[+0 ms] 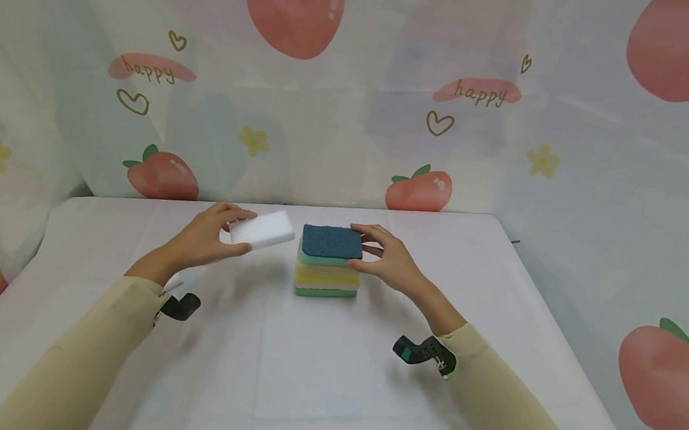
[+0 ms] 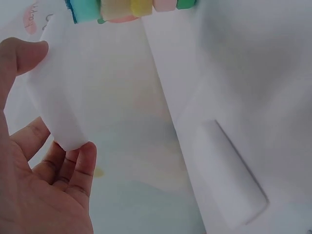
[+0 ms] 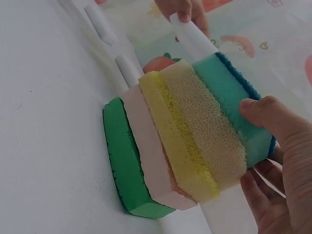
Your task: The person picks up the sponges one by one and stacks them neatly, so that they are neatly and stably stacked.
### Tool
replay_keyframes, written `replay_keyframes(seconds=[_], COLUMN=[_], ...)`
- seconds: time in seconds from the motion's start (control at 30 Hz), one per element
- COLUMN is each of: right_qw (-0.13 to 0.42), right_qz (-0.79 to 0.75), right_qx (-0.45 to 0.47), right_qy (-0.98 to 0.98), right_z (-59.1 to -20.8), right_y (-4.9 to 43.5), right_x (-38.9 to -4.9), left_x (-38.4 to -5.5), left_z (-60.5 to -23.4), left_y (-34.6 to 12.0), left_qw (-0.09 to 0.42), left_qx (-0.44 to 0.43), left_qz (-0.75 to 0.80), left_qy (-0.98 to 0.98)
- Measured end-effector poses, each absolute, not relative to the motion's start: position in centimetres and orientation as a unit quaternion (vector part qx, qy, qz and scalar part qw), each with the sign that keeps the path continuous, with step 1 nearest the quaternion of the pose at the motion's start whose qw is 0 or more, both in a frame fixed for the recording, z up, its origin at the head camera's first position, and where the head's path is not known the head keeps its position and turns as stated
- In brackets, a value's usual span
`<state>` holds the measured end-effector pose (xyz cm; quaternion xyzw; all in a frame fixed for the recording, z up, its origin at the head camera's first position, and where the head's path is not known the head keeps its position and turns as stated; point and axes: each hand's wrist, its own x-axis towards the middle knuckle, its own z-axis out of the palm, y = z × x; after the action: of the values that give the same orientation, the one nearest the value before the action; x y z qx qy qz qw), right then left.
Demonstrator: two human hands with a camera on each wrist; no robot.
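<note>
Right hand (image 1: 392, 261) pinches the right end of the blue-topped sponge (image 1: 332, 241) atop a loose-looking stack (image 1: 327, 277); left hand (image 1: 210, 233) grips a tilted white block (image 1: 265, 229) just left (held aloft); likely hazard: uneven sideways pressure, which could topple the stack.

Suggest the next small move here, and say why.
Probably the right hand should ease its grip off the blue-topped sponge: that sponge already sits at the top of the stack, and the left hand holds a white block up beside it, which might go on next.
</note>
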<state>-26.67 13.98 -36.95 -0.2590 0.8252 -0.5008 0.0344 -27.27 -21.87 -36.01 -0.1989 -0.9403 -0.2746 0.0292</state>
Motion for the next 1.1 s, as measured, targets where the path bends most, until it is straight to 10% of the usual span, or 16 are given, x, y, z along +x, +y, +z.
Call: replay_keyframes(seconds=[1.1], right_qw=[0.04], right_qz=[-0.503], right_qx=[-0.256], right_qy=[0.824], right_z=[-38.7], right_y=[14.4], right_x=[-28.1], left_x=[-28.2], left_z=[-33.8], left_y=[-18.0], left_qw=[0.004], left_qx=[-0.24], left_qz=[-0.283], left_qy=[-0.928])
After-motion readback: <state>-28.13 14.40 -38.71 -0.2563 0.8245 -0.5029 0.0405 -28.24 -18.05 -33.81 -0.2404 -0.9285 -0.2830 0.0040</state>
